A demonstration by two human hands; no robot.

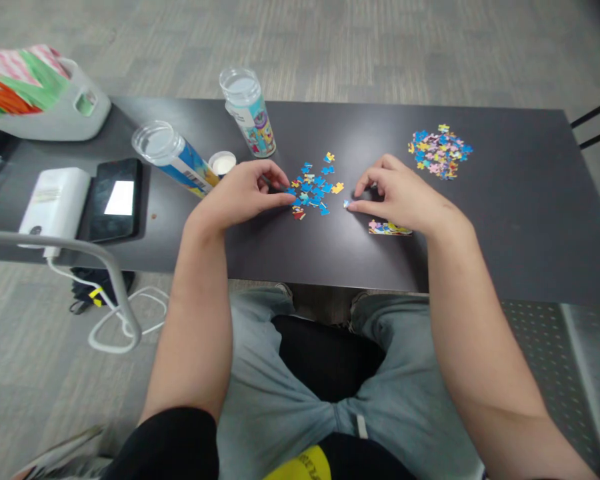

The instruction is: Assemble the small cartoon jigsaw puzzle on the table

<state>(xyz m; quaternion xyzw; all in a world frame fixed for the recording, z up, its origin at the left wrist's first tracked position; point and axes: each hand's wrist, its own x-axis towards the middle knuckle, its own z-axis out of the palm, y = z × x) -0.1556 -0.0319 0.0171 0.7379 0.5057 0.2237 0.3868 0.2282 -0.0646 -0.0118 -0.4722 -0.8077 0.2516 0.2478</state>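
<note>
At the left edge of a loose pile of mostly blue puzzle pieces (315, 190), my left hand (247, 193) has thumb and index finger closed around a blue piece (291, 192) on the table. My right hand (405, 193) is to the right of this pile, its thumb and fingertips pinching a small light-blue and white puzzle piece (347, 204) close to the tabletop. Partly under the right hand lies a joined strip of puzzle (387, 229), yellow, pink and blue, with its upper side hidden. Red pieces (299, 213) lie at the pile's near side.
A second pile of mixed puzzle pieces (441, 152) lies at the back right of the dark table (520, 220). Two clear-topped jars (253, 117) (175, 157) and a white lid (223, 162) stand left. Farther left are a phone (115, 200), white charger (55, 203) and white basket (90, 110).
</note>
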